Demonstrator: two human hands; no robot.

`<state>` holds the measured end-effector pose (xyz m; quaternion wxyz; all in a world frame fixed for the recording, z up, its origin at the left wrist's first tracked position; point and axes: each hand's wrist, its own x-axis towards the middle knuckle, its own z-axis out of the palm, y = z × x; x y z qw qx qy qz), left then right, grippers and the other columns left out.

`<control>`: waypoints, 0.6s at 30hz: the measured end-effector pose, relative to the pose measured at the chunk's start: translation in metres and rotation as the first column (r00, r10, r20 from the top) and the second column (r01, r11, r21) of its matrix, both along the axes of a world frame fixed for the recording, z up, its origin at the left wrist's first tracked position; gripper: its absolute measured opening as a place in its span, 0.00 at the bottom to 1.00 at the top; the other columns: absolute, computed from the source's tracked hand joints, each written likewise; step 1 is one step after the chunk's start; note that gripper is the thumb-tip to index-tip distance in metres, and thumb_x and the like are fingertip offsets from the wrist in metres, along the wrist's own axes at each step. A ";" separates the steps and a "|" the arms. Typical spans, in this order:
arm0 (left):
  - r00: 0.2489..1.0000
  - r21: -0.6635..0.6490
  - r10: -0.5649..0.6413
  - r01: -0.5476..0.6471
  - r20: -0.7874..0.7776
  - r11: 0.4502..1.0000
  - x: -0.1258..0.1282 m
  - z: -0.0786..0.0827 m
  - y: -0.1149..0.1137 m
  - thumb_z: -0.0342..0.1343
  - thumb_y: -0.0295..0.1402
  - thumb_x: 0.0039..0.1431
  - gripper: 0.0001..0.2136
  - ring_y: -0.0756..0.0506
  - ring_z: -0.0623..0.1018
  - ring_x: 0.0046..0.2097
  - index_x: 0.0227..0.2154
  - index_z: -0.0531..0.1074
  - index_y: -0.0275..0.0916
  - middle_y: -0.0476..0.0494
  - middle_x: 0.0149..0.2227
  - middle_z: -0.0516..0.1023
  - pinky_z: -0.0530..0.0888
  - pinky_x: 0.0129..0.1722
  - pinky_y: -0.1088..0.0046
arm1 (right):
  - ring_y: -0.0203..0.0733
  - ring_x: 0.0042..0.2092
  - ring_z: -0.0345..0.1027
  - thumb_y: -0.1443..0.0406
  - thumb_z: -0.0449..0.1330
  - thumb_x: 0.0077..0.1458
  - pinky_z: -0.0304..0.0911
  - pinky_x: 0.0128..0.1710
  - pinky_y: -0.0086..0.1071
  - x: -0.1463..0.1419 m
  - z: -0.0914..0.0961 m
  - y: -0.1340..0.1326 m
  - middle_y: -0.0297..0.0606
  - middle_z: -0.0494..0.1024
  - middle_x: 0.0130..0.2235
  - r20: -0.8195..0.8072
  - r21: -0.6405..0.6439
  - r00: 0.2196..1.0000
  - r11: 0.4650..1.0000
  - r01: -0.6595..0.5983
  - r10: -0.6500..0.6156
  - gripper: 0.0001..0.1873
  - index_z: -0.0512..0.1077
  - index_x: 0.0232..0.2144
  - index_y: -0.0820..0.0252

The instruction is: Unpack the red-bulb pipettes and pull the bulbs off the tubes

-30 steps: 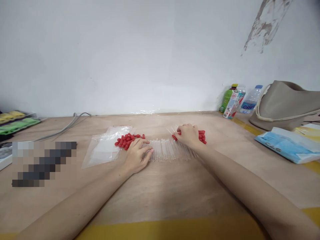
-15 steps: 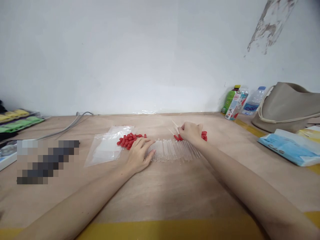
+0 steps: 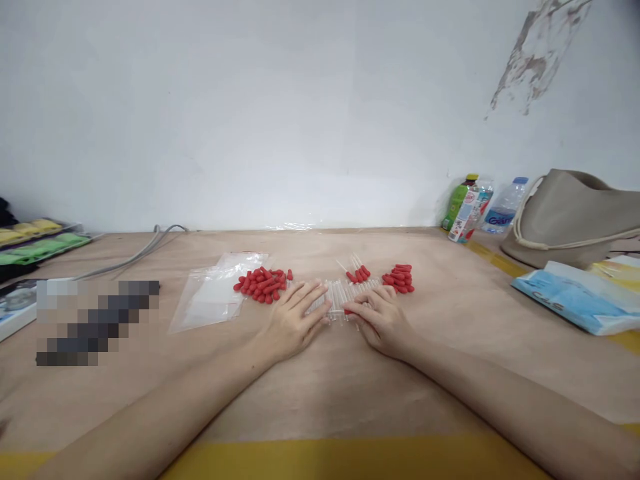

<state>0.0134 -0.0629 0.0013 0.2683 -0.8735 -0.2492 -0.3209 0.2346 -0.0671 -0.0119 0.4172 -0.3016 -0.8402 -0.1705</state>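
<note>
A row of thin clear plastic tubes (image 3: 345, 291) lies on the wooden table (image 3: 320, 387), bunched between my two hands. My left hand (image 3: 295, 320) lies flat with fingers stretched against the left end of the row. My right hand (image 3: 377, 319) lies on the right end, fingers spread toward the left. A pile of small red caps (image 3: 263, 283) sits left of the tubes, another red pile (image 3: 400, 278) to the right. A few tubes with red caps fitted (image 3: 357, 272) lie just behind the row.
Clear plastic bags (image 3: 213, 297) lie left of the red caps. Bottles (image 3: 470, 207) stand at the back right by a grey bag (image 3: 575, 217). A blue packet (image 3: 580, 293) lies on the right. Green and yellow trays (image 3: 35, 243) and a grey cable (image 3: 130, 257) are at left.
My right hand left the red caps behind the row and came down onto its right end. Both hands have pushed the tubes together into a shorter bunch.
</note>
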 end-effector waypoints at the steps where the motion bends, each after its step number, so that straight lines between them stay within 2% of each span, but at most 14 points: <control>1: 1.000 0.013 -0.016 0.016 -0.004 1.000 0.001 0.000 0.000 0.52 0.30 0.57 0.11 0.41 0.68 0.53 0.43 0.69 0.38 0.39 0.49 0.71 0.65 0.50 0.60 | 0.36 0.33 0.59 0.68 0.55 0.54 0.49 0.35 0.34 -0.003 0.000 0.000 0.35 0.72 0.31 -0.001 -0.005 1.000 1.000 -0.010 0.010 0.08 0.72 0.36 0.56; 4: 0.999 0.017 -0.044 0.044 0.009 0.999 0.004 -0.002 0.001 0.52 0.29 0.57 0.07 0.44 0.74 0.45 0.38 0.71 0.36 0.42 0.40 0.77 0.70 0.42 0.66 | 0.36 0.34 0.60 0.66 0.55 0.54 0.49 0.36 0.35 -0.008 0.003 0.000 0.36 0.73 0.31 0.007 -0.013 1.000 1.000 -0.013 0.013 0.08 0.72 0.36 0.56; 6: 0.998 0.003 -0.062 0.062 0.013 0.998 0.006 -0.003 0.002 0.52 0.28 0.57 0.06 0.45 0.75 0.42 0.36 0.71 0.36 0.44 0.37 0.78 0.70 0.40 0.67 | 0.37 0.35 0.62 0.63 0.56 0.53 0.50 0.39 0.36 -0.009 0.004 0.000 0.37 0.74 0.33 0.018 0.002 1.000 1.000 -0.006 0.006 0.09 0.72 0.37 0.57; 8: 0.997 -0.003 -0.075 0.075 0.010 0.997 0.008 -0.004 0.002 0.52 0.28 0.56 0.05 0.45 0.75 0.43 0.35 0.71 0.35 0.44 0.37 0.78 0.70 0.41 0.67 | 0.39 0.37 0.63 0.60 0.58 0.52 0.50 0.42 0.38 -0.010 0.004 0.001 0.37 0.76 0.34 0.038 0.035 0.999 0.999 -0.015 0.014 0.12 0.71 0.39 0.57; 11: 0.996 -0.004 -0.094 0.094 -0.001 0.996 0.008 -0.004 0.002 0.51 0.27 0.56 0.05 0.45 0.75 0.44 0.34 0.71 0.36 0.44 0.38 0.78 0.69 0.43 0.66 | 0.36 0.37 0.64 0.63 0.57 0.53 0.48 0.47 0.38 -0.011 0.004 0.002 0.33 0.77 0.30 0.060 0.086 0.998 0.996 -0.038 0.033 0.07 0.72 0.36 0.57; 18: 0.989 -0.073 -0.149 0.150 0.021 0.986 0.009 -0.004 -0.003 0.51 0.25 0.56 0.05 0.47 0.76 0.42 0.33 0.70 0.36 0.45 0.35 0.78 0.69 0.45 0.66 | 0.33 0.36 0.67 0.65 0.57 0.54 0.45 0.48 0.38 -0.011 -0.003 0.002 0.29 0.77 0.27 0.096 0.191 0.995 0.981 -0.030 0.012 0.04 0.71 0.33 0.56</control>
